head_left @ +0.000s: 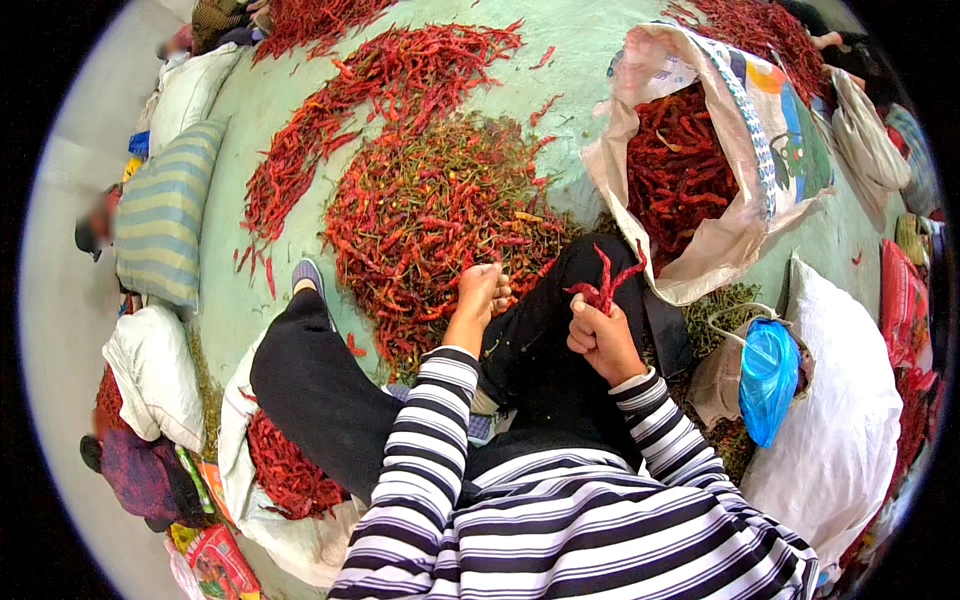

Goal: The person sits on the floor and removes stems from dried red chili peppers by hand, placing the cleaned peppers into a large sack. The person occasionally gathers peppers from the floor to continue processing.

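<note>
Several dried red chili peppers [611, 277] stick up out of my right hand [598, 335], which is closed around them above my right thigh. My left hand [482, 291] is over the near edge of a large heap of red chilies mixed with stems [435, 232]; its fingers are curled, and whether anything is between them cannot be made out. Beyond my right hand an open woven sack [600, 180] lies tipped towards me, with dark red chilies [679, 165] inside. Another white sack [300, 551] with red chilies [289, 465] stands by my left leg.
An arc of red chilies [300, 142] lies on the green floor [247, 142] beyond the heap. A striped sack [161, 217] and white sacks line the left. At right are a blue plastic bag [769, 375] and a full white sack [840, 420]. Other people sit around the edges.
</note>
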`<state>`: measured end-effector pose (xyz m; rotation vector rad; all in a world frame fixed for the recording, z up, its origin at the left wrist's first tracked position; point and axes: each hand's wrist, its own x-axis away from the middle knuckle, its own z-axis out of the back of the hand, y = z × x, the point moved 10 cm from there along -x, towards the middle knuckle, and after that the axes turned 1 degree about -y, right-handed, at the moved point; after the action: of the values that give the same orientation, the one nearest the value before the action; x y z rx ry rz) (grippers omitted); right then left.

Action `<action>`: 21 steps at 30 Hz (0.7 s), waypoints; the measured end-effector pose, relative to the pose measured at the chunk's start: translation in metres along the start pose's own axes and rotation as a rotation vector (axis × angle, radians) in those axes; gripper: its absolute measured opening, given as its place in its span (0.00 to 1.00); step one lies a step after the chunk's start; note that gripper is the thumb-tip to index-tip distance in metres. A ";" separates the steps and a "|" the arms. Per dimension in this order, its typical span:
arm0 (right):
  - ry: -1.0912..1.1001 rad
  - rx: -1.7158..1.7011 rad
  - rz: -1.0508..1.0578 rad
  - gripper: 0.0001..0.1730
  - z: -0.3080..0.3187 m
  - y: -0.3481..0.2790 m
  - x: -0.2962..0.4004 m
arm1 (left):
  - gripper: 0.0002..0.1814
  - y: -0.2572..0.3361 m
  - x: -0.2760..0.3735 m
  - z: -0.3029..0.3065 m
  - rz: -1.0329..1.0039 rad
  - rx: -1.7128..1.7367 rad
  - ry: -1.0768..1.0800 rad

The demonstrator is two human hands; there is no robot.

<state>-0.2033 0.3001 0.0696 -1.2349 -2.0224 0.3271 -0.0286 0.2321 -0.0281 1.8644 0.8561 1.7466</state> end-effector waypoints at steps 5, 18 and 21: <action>-0.009 0.008 0.012 0.06 0.002 0.003 -0.005 | 0.08 -0.011 -0.002 0.003 -0.081 0.158 0.000; -0.144 0.672 0.038 0.10 -0.010 0.015 -0.007 | 0.10 0.018 0.143 -0.057 -0.627 -0.667 -0.183; -0.106 0.681 0.077 0.09 -0.001 0.014 0.002 | 0.10 0.009 0.143 -0.068 -0.547 -0.729 -0.303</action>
<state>-0.1940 0.3087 0.0639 -0.8679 -1.7202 1.0373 -0.0931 0.3192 0.0872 1.2098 0.4515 1.1670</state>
